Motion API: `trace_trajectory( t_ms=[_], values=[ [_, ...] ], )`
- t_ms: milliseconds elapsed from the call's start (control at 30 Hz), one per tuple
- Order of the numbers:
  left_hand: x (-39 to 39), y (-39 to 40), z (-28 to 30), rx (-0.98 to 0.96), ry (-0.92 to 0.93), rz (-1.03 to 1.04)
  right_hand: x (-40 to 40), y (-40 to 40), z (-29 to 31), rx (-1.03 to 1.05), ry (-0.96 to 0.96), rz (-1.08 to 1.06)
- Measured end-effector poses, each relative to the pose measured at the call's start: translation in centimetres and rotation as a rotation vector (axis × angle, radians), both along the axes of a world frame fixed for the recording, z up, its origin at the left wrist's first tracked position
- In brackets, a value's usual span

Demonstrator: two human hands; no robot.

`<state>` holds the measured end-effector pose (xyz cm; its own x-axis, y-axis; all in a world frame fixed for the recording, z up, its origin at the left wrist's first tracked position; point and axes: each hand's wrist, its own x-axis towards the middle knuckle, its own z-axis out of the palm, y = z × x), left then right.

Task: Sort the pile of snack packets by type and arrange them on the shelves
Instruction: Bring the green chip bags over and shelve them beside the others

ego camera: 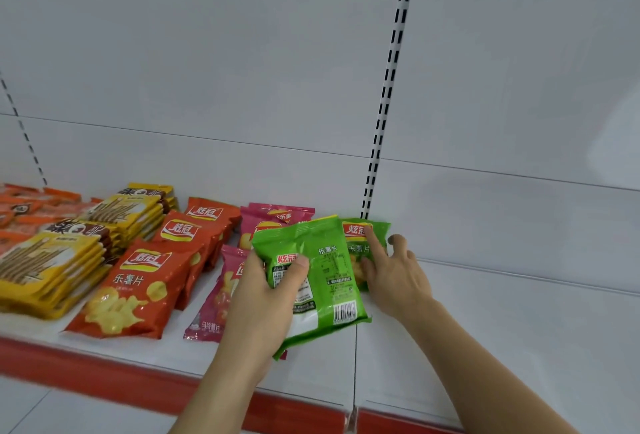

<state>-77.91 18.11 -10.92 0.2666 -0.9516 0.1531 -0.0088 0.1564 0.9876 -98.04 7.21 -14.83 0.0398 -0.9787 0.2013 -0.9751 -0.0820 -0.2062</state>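
A green chip packet (322, 278), held back side up with its barcode and print showing, hovers tilted just above the white shelf (502, 323), near the middle of the view. The left hand (266, 298) grips it by its left edge, thumb curled over the top face and the fingers hidden underneath. Just behind it, a second green packet (367, 239) lies face up on the shelf by the back wall; the right hand (394, 271) rests on it with fingers straight and spread, the index fingertip pressing its upper part, gripping nothing. The held packet looks puffed with air, so it is probably very light, soft and crinkly, its glossy film likely slippery and the chips inside easily crushed; a gentle pinch at a flat sealed edge seems the safest hold, not a squeeze across the middle. To the left, pink chip packets (221, 291) sit touching the green ones, then a row of overlapping orange chip packets (138, 291), then stacks of yellow biscuit-stick packets (52, 271), with more orange wrappers at the far left. A red strip (104, 371) runs along the shelf's front edge, and a slotted upright (388, 87) climbs the white back panel.
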Motion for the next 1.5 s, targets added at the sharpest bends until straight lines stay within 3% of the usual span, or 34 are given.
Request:
trace_trajectory(
  t_ms=[167, 333, 433, 533, 600, 700, 767, 867, 933, 1033, 1133, 1200, 1300, 1400, 1500],
  values=[
    [-0.6, -0.2, -0.1, 0.005, -0.001, -0.019, -0.6, -0.4, -0.4, 0.052, 0.044, -0.005],
    [-1.1, -0.5, 0.1, -0.018, -0.031, -0.031, -0.7, 2.2, 2.6, -0.027, -0.148, -0.028],
    [-1.5, -0.8, 0.2, -0.053, -0.063, -0.021, -0.5, 5.5, 4.4, -0.135, -0.430, -0.051],
    [-2.6, -1.0, 0.0, -0.071, -0.137, -0.059, 0.6, 9.6, 5.4, 0.031, -0.895, 0.049],
    [-3.5, -0.9, 0.2, -0.064, -0.187, -0.081, 1.0, 11.2, 5.5, 0.096, -1.014, 0.102],
    [-4.7, -0.8, 0.4, -0.082, -0.281, -0.042, 0.5, 11.8, 5.0, -0.163, -0.993, -0.004],
    [-5.3, -0.6, 0.4, -0.132, -0.327, -0.032, 0.2, 12.1, 4.8, -0.391, -0.868, -0.095],
    [-7.3, 0.6, 0.8, -0.160, -0.268, -0.261, 0.9, 12.5, 3.4, -0.603, -0.640, 0.030],
    [-8.0, 0.6, 0.9, -0.168, -0.209, -0.237, 1.5, 12.6, 1.6, -0.641, -0.571, 0.198],
    [-7.1, -0.6, 0.6, -0.057, 0.037, -0.120, 1.3, 12.8, 0.7, -0.626, -0.619, 0.332],
    [-6.5, -0.7, 1.0, 0.074, 0.255, -0.185, -0.1, 12.8, 1.2, -0.641, -0.723, 0.190],
    [-6.5, -0.4, 1.5, 0.117, 0.310, -0.226, -0.8, 12.9, 2.2, -0.519, -0.757, 0.105],
    [-6.2, -0.2, 2.7, 0.200, 0.411, -0.305, -0.7, 13.3, 2.9, -0.223, -0.877, 0.219],
    [-6.1, -0.3, 3.1, 0.276, 0.352, -0.295, -0.5, 13.7, 2.1, -0.178, -0.911, 0.263],
    [-6.2, -0.3, 2.0, 0.215, 0.071, -0.186, -1.0, 13.7, 0.9, -0.149, -0.850, 0.257]
  ],
)
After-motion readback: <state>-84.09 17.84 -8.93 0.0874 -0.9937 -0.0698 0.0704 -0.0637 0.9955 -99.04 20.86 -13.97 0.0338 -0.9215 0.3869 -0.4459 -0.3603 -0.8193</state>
